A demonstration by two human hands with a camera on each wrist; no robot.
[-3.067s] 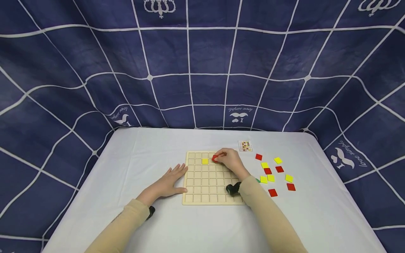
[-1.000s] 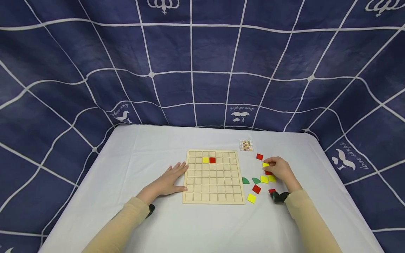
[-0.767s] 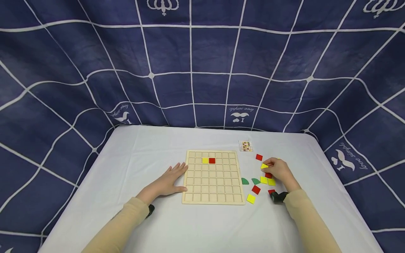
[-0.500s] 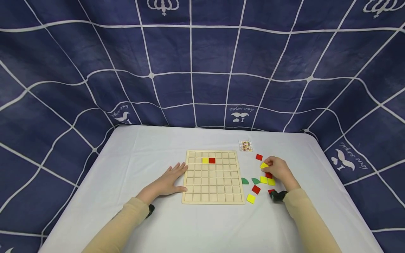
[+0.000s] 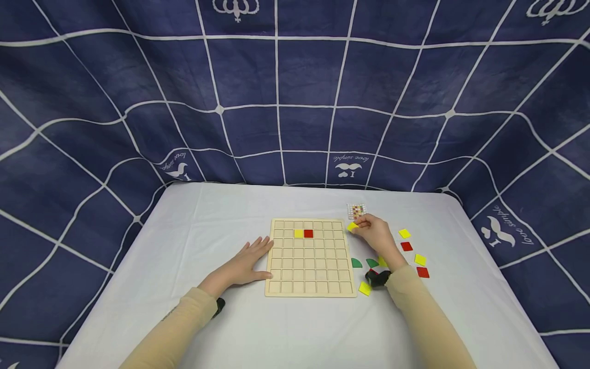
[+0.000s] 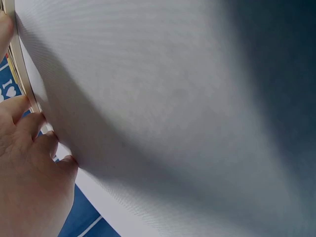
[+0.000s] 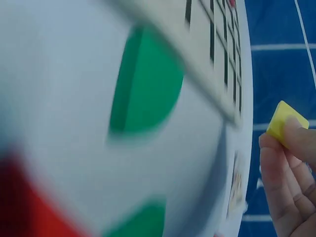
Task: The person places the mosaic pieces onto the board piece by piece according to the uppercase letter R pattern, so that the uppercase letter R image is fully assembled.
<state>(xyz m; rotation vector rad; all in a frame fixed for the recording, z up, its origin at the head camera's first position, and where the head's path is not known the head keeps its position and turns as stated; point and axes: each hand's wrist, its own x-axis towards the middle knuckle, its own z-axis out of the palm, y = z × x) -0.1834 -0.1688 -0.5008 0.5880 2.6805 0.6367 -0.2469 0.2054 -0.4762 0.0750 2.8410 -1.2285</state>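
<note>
My right hand point(image 5: 375, 236) pinches a yellow square tile point(image 5: 352, 226) between thumb and fingers, just off the upper right corner of the wooden grid board point(image 5: 299, 264). The right wrist view shows the same yellow tile point(image 7: 282, 121) held at its edge by the thumb and fingers. A yellow tile point(image 5: 299, 233) and a red tile point(image 5: 309, 233) sit side by side in the board's second row. My left hand point(image 5: 244, 264) lies with spread, straight fingers at the board's left edge; in the left wrist view the fingertips of that hand point(image 6: 34, 163) touch the edge.
Two green quarter-round pieces point(image 5: 356, 263) lie right of the board, with a yellow tile point(image 5: 365, 288) below them. Farther right are more red point(image 5: 422, 272) and yellow tiles point(image 5: 404, 233). A small printed pattern card point(image 5: 356, 210) lies behind the right hand. Blue cloth point(image 5: 304, 82) hangs around the table.
The red tile my right hand held earlier now sits on the board beside the yellow one. That hand then picked a yellow tile from the pile and moved left toward the board. The left hand stayed.
</note>
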